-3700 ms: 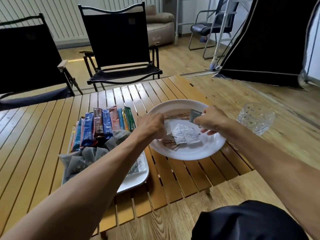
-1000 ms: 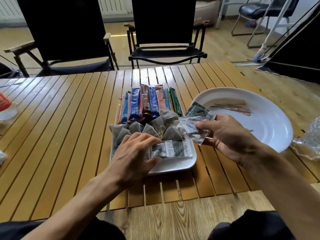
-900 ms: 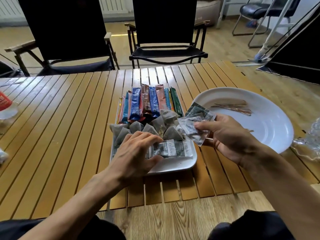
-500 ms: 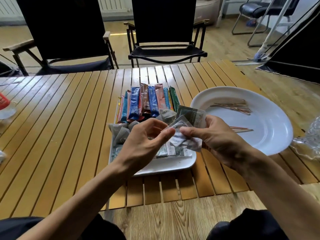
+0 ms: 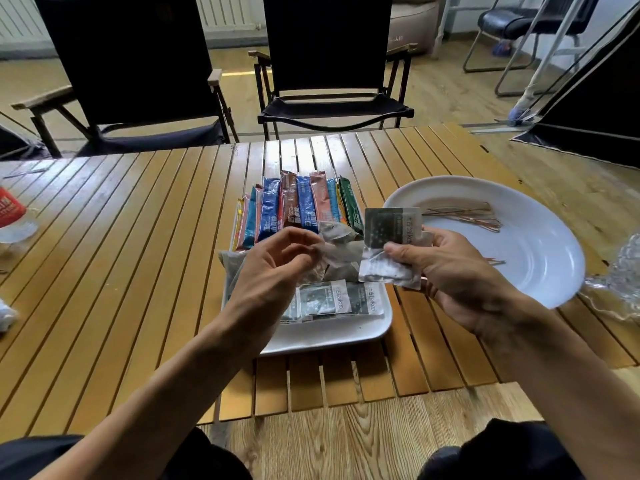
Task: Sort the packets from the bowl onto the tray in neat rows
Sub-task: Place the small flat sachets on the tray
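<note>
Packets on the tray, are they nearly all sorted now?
Nearly. Done: stick packets, grey pouches and flat packets sit in rows on the tray. In hand: the right hand holds a small stack, the left hand pinches a pale packet. Left: only placing those; the bowl shows just thin sticks.

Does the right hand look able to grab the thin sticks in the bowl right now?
Probably not yet: the right hand is full, its fingers pinching several packets. The thin sticks lie uncovered in the white bowl beside it.
</note>
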Motion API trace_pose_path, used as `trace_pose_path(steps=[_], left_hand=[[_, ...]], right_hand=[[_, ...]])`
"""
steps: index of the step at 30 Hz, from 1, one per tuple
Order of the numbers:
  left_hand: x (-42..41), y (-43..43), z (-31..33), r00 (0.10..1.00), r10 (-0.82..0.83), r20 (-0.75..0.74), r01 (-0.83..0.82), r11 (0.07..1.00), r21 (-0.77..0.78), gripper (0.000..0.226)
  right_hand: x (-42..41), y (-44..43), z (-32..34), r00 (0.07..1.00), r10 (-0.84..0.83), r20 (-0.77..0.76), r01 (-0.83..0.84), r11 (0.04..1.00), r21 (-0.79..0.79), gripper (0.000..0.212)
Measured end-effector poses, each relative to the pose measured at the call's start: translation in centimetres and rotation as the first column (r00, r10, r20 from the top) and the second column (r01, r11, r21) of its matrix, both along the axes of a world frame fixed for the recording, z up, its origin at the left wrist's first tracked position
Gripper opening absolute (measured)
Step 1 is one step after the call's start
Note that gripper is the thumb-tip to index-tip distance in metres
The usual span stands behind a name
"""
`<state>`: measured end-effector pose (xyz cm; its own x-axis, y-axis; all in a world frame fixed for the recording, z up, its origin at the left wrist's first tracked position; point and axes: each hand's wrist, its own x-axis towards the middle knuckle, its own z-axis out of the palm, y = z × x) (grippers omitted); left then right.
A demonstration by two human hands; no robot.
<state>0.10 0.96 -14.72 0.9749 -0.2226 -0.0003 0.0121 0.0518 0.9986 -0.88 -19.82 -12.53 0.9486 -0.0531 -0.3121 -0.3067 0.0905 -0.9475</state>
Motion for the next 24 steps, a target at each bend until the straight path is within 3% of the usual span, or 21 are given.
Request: trace_pose_path(steps=[6,11,12,14,16,18,21,24], left_hand=[[0.2,-0.1,0.4,0.999,-0.042,-0.033,0.036,0.985,-0.170,0.023],[0.2,0.0,0.6,0.995,-0.068,-0.067,0.060,0.991,-0.122,0.022],[0.2,0.0,0.6,0.996,-0.069,-0.060,0.064,0.994,-0.087,0.019],[0.3,0.1,0.2,0.995,-0.078,0.065,0.069,0.988,0.140,0.010],[0.4,0.0,-0.3,0.956,-0.193,0.222,0.081,0.897,0.435,0.025],[0.5,-0.6,-0.6,0.911,-0.311,0.269,0.085,0.782,0.618,0.046],[0.8,-1.8,-1.0,0.898,-0.375,0.230,0.126,0.720,0.682,0.054],[0.9,-2.8,-1.8,0.828,-0.425,0.366,-0.036,0.612,0.790,0.050]], right_hand=[[0.0,0.0,0.0,1.000,0.011,-0.009,-0.011,1.000,-0.012,0.010],[0.1,-0.4,0.3,1.000,-0.014,0.008,0.014,1.000,-0.010,0.015],[0.1,-0.5,0.3,1.000,-0.027,0.007,0.027,1.000,0.002,0.015],[0.2,-0.8,0.6,0.999,-0.048,0.009,0.047,0.998,0.030,0.018],[0.3,-0.9,0.8,0.998,-0.064,0.016,0.063,0.997,0.047,0.021],[0.4,-1.1,0.9,0.998,-0.067,0.023,0.065,0.997,0.043,0.021],[0.3,-1.2,1.0,0.998,-0.058,0.032,0.057,0.998,0.033,0.020],[0.3,-1.2,1.0,0.998,-0.053,0.039,0.052,0.998,0.020,0.017]])
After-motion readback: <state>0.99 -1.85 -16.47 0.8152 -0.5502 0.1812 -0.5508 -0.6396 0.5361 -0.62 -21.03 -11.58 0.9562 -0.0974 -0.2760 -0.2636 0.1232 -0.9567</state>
